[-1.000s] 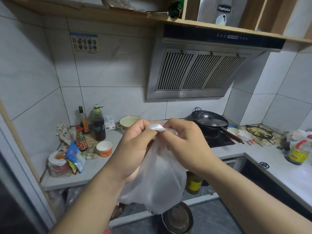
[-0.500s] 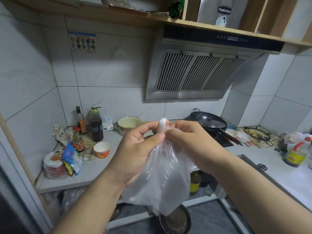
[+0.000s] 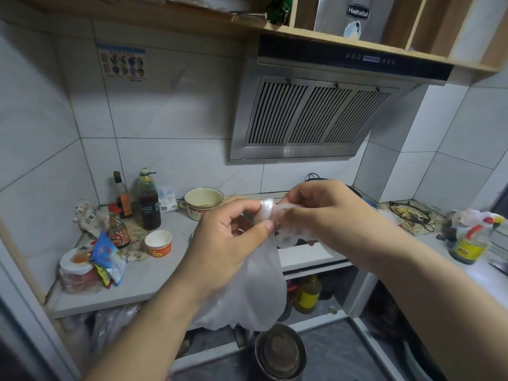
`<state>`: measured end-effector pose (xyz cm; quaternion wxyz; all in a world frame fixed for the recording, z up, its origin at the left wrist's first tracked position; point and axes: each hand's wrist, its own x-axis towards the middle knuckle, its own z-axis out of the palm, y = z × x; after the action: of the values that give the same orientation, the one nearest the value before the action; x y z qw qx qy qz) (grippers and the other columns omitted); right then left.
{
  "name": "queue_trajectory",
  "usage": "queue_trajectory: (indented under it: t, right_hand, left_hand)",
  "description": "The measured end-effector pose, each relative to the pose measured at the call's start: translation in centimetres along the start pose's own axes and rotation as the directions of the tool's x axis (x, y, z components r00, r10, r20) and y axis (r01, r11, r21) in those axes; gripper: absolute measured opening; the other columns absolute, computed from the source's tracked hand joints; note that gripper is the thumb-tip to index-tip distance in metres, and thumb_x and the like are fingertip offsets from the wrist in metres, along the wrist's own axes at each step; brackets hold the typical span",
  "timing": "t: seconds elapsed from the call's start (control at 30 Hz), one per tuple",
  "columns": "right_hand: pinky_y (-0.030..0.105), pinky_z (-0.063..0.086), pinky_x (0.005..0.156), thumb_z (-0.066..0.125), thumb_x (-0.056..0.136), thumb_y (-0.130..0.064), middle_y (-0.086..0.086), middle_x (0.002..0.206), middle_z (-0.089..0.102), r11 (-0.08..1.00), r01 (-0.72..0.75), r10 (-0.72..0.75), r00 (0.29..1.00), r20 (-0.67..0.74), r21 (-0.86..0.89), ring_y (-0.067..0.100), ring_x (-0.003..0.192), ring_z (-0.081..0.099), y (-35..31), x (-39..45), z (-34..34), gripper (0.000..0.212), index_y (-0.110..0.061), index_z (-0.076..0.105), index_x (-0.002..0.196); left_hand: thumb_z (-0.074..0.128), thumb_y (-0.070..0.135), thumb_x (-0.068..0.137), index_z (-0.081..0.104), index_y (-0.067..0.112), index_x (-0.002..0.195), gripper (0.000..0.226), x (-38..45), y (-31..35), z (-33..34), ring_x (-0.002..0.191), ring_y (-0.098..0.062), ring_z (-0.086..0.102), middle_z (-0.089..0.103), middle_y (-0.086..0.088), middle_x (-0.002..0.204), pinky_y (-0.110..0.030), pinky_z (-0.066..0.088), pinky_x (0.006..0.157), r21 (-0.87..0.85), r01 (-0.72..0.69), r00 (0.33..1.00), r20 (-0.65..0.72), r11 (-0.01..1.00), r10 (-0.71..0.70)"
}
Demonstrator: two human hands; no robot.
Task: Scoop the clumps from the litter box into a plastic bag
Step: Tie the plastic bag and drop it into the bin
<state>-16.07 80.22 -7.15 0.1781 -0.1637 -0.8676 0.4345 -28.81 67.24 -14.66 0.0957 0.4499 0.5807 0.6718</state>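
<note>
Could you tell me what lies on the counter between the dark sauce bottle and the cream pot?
In the head view, a small white packet leans against the wall between the bottle and the pot.

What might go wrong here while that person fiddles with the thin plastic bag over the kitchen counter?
The left hand and right hand both pinch the top of the thin plastic bag; tugged apart too hard, the film might tear. The bag hangs loose over the counter edge, so it could snag there. An elbow swinging out might also knock the paper cup standing nearby.
</note>
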Motion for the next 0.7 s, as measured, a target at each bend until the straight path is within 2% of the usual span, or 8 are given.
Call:
queue_trajectory:
  t: [0.1,0.23,0.27,0.37,0.47,0.6,0.63,0.7]
  right_hand:
    - [0.034,0.047,0.059,0.073,0.090,-0.023,0.008,0.075,0.074,0.995,0.021,-0.021,1.000,-0.002,0.092,0.015,0.063,0.057,0.2,0.0,0.2,0.010,-0.013,0.075,0.087]
    - [0.067,0.051,0.080,0.075,0.088,-0.025,0.016,0.084,0.076,0.981,0.018,-0.031,0.998,0.062,0.191,0.030,0.078,0.068,0.5,-0.3,0.0,0.014,-0.012,0.075,0.092]
    - [0.069,0.050,0.080,0.075,0.086,-0.027,0.015,0.086,0.076,0.982,0.025,-0.039,0.997,0.073,0.190,0.030,0.080,0.070,0.5,-0.4,-0.1,0.016,-0.013,0.076,0.094]
    - [0.055,0.056,0.083,0.073,0.082,-0.029,0.012,0.089,0.077,0.982,0.051,-0.068,0.993,0.092,0.179,0.031,0.085,0.073,0.3,-0.8,-0.3,0.018,-0.022,0.079,0.097]
    - [0.064,0.053,0.087,0.074,0.089,-0.022,0.017,0.094,0.075,0.989,0.080,-0.088,0.994,0.058,0.128,0.045,0.095,0.067,0.4,-0.9,0.1,0.011,-0.023,0.079,0.099]
    - [0.034,0.057,0.067,0.075,0.088,-0.021,0.008,0.085,0.076,0.984,0.117,-0.117,0.993,-0.013,0.131,0.020,0.074,0.070,0.6,-1.1,0.7,0.006,-0.016,0.077,0.093]
    - [0.030,0.054,0.065,0.076,0.087,-0.022,0.009,0.083,0.075,0.983,0.126,-0.124,0.992,-0.023,0.136,0.014,0.070,0.067,0.7,-1.1,0.8,0.006,-0.017,0.076,0.091]
    - [0.038,0.053,0.067,0.077,0.086,-0.024,0.015,0.083,0.073,0.981,0.129,-0.124,0.991,-0.046,0.142,0.017,0.069,0.063,1.0,-1.0,0.9,0.008,-0.017,0.076,0.090]
  left_hand:
    - [0.077,0.015,0.087,0.073,0.032,0.100,0.022,0.0,0.1,0.0,0.079,-0.017,0.062,0.066,0.005,0.088,-0.043,0.057,0.074,0.051,-0.035,0.999,-0.012,0.998,0.036]
    - [0.075,0.013,0.088,0.071,0.026,0.100,0.017,-0.2,0.4,-0.2,0.090,-0.024,0.066,0.068,0.001,0.095,-0.052,0.058,0.079,-0.026,-0.026,0.998,0.047,0.999,0.027]
    - [0.076,0.016,0.088,0.070,0.024,0.103,0.018,-0.2,0.4,-0.3,0.095,-0.025,0.066,0.069,0.000,0.099,-0.055,0.057,0.083,-0.034,-0.026,0.998,0.051,0.999,0.028]
    - [0.075,0.030,0.083,0.066,0.023,0.108,0.027,-0.3,0.3,-0.5,0.109,-0.027,0.063,0.067,0.000,0.109,-0.056,0.054,0.092,0.026,-0.063,0.997,0.038,0.998,0.062]
    - [0.075,0.021,0.086,0.065,0.022,0.108,0.024,-0.3,0.1,-0.5,0.112,-0.026,0.061,0.062,0.003,0.112,-0.054,0.056,0.089,0.108,-0.096,0.995,0.009,0.990,0.095]
    - [0.067,0.004,0.092,0.066,0.020,0.104,0.020,-0.5,0.4,-0.4,0.107,-0.026,0.063,0.062,0.003,0.109,-0.050,0.059,0.079,0.125,-0.137,0.990,0.005,0.983,0.138]
    - [0.066,0.003,0.093,0.066,0.019,0.104,0.019,-0.5,0.5,-0.3,0.106,-0.025,0.064,0.064,0.002,0.109,-0.050,0.060,0.078,0.126,-0.137,0.991,0.004,0.983,0.137]
    - [0.063,0.007,0.096,0.066,0.020,0.104,0.016,-0.6,0.7,-0.2,0.103,-0.024,0.066,0.067,0.002,0.107,-0.050,0.060,0.078,0.127,-0.123,0.992,-0.002,0.984,0.125]
